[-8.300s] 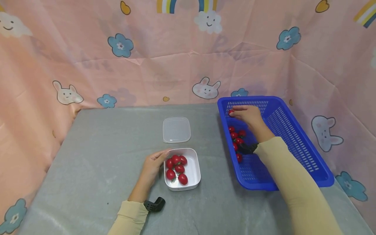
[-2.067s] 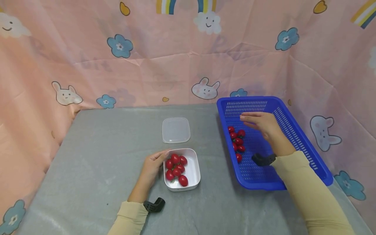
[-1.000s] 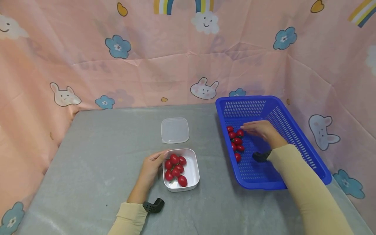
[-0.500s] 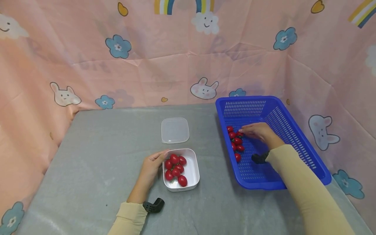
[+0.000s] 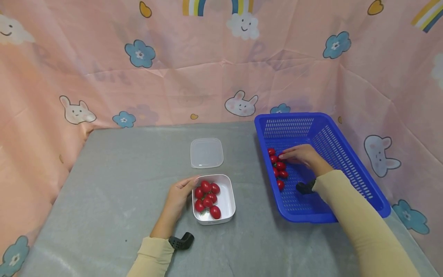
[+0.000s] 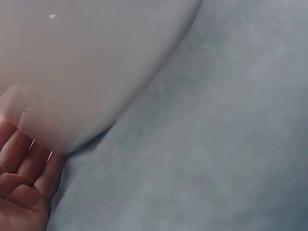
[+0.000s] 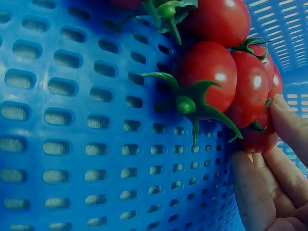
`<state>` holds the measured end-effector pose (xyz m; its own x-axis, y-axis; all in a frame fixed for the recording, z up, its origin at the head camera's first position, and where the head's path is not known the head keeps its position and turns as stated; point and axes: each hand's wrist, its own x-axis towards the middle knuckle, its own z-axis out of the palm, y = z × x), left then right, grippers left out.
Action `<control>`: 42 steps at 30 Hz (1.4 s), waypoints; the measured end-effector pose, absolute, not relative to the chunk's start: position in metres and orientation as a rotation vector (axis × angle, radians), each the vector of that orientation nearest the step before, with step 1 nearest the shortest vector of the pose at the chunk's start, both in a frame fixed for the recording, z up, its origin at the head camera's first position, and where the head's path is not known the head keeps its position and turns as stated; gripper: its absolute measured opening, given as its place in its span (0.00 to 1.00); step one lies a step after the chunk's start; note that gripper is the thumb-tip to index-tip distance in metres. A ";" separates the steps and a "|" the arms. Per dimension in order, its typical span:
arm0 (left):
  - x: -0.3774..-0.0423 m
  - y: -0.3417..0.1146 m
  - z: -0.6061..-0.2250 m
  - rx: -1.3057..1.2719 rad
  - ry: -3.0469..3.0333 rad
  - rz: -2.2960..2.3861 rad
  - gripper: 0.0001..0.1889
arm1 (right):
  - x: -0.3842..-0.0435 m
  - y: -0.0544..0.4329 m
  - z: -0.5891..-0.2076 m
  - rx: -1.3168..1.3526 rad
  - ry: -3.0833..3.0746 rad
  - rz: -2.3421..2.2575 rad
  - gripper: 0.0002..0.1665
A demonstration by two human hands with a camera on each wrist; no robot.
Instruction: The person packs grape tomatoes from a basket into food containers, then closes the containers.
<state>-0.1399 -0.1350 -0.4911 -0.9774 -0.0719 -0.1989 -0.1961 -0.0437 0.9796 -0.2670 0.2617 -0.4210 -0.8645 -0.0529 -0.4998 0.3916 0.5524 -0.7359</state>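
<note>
Seven tomatoes point(image 5: 207, 202) sit in the white box point(image 5: 226, 198) on the bench point(image 5: 121, 184); the left hand point(image 5: 177, 195) curls its fingers round the side. In the blue basket point(image 5: 294, 206), the right hand point(image 5: 304, 155) pinches another tomato point(image 7: 259, 142) beside other tomatoes point(image 5: 280, 166).

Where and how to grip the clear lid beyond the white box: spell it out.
Likely best: pinch the clear lid by its left and right edges, coming from above. It lies flat on the grey table with those two sides free, while the white box sits close to its near edge.
</note>
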 end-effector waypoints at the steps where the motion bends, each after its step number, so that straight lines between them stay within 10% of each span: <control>1: -0.140 -0.135 -0.491 -0.298 2.106 2.192 0.18 | -0.267 0.261 -0.421 0.274 2.318 -1.267 0.39; 42: -0.141 -0.134 -0.493 -0.293 2.102 2.213 0.18 | -0.237 0.215 -0.351 0.064 2.251 -1.653 0.39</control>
<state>-0.1411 -0.1345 -0.4930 -0.9789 -0.0766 -0.1894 -0.1853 -0.0583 0.9810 -0.2369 0.2153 -0.3511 -0.9390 -0.1663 -0.3010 0.2374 0.3198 -0.9173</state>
